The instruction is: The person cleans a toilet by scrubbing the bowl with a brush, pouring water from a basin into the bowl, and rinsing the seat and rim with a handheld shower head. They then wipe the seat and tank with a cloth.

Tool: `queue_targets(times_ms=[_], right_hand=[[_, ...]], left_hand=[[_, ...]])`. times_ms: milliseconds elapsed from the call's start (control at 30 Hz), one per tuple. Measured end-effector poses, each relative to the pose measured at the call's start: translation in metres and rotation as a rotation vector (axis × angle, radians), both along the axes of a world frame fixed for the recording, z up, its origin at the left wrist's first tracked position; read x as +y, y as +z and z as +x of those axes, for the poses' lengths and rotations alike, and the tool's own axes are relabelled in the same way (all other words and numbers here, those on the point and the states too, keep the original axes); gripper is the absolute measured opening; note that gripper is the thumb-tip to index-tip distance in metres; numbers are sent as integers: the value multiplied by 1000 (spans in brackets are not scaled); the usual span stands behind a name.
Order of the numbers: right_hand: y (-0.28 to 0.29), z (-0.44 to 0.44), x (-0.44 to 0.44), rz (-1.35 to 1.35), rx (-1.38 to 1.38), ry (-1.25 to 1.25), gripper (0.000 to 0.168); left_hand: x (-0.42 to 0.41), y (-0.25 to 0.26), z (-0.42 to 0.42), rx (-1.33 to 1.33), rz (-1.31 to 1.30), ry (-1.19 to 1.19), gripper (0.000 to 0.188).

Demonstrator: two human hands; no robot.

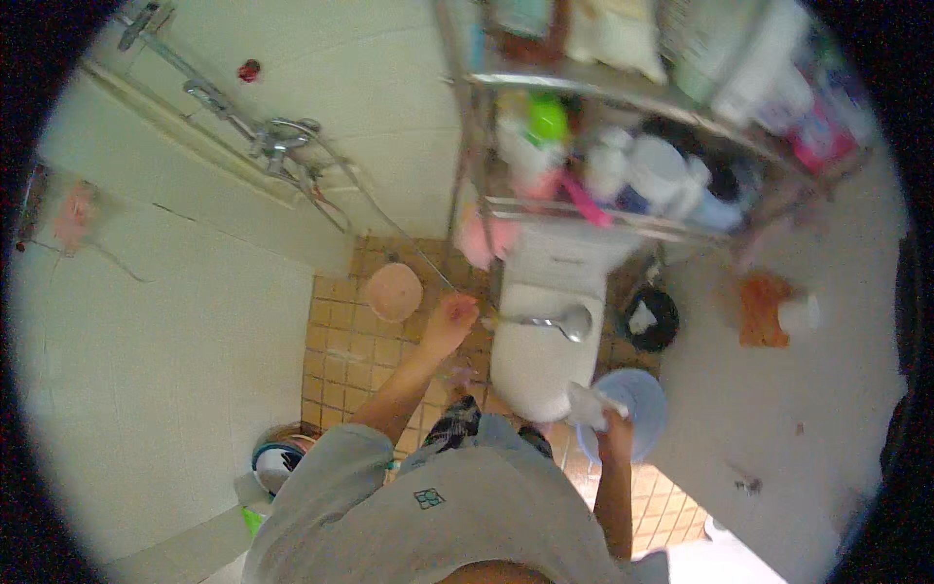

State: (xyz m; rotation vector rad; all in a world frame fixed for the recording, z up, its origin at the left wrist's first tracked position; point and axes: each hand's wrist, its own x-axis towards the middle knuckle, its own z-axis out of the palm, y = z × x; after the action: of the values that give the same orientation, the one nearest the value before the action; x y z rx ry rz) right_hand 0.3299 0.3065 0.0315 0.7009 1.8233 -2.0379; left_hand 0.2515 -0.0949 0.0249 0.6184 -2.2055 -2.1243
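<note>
My left hand (454,315) is closed around the hose end of a handheld shower head (576,323), whose metal head is over the closed lid of a white toilet (540,365). A thin shower hose (394,226) runs from that hand up to the wall mixer tap (281,139). My right hand (614,427) grips a crumpled white cloth (587,404), perhaps paper, beside the toilet's front and over the rim of a light blue bucket (653,405). The picture is blurred, so finer detail cannot be told.
A metal rack (620,91) crowded with bottles stands over the toilet tank. A black bin (657,332) is to the toilet's right, and a pink basin (394,292) on the tiled floor (343,358) to its left. Stacked basins (273,467) sit lower left. An orange packet (762,310) is by the right wall.
</note>
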Motion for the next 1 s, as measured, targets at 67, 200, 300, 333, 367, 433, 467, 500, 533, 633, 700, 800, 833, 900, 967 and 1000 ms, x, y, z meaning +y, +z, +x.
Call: queue_targets(times_ms=[67, 200, 300, 333, 367, 433, 467, 500, 533, 633, 700, 800, 833, 900, 967, 1000], right_hand=[[15, 11, -34, -253, -151, -301, 50], [4, 37, -64, -361, -203, -451, 50], [-2, 27, -111, -398, -378, -505, 48], [-25, 29, -130, -193, -223, -225, 45], [-66, 12, -159, -205, -413, -243, 43], [-112, -15, -135, 62, -506, -236, 39], [-121, -18, -123, 75, -451, -192, 40], [-145, -26, -106, 294, -524, -64, 49], [-183, -31, -90, 397, -420, 84, 53], [-201, -76, -164, 467, -664, 185, 62], [-232, -88, -168, 491, -494, 187, 61], [-257, -129, -190, 371, -562, 48, 61], [-277, -134, -178, 409, -584, 28, 61], [-302, -143, -170, 468, -584, 1, 62], [-310, -153, -181, 504, -540, -23, 64], [-303, -165, -208, 510, -556, -57, 66]], left_hand=[[-61, -31, -33, 213, -186, 25, 20], [-216, -18, -119, 45, -375, 464, 24], [-378, -35, -156, 224, -399, 791, 33], [-472, -45, -150, 172, -707, 828, 42], [-571, 1, -154, 149, -1045, 890, 52], [-523, -58, -148, 199, -355, 693, 43], [-491, -62, -148, 175, -41, 628, 39], [-465, -45, -152, 18, -18, 650, 30], [-456, -34, -154, 105, 99, 514, 30], [-487, 21, -127, 131, 188, 514, 33], [-491, 21, -124, 73, 159, 502, 34], [-520, 20, -108, 83, 128, 455, 34], [-520, 12, -109, 81, 148, 429, 35], [-532, 4, -104, 88, 163, 404, 38], [-538, 21, -89, 99, 231, 360, 38], [-542, 45, -82, 117, 240, 349, 37]])
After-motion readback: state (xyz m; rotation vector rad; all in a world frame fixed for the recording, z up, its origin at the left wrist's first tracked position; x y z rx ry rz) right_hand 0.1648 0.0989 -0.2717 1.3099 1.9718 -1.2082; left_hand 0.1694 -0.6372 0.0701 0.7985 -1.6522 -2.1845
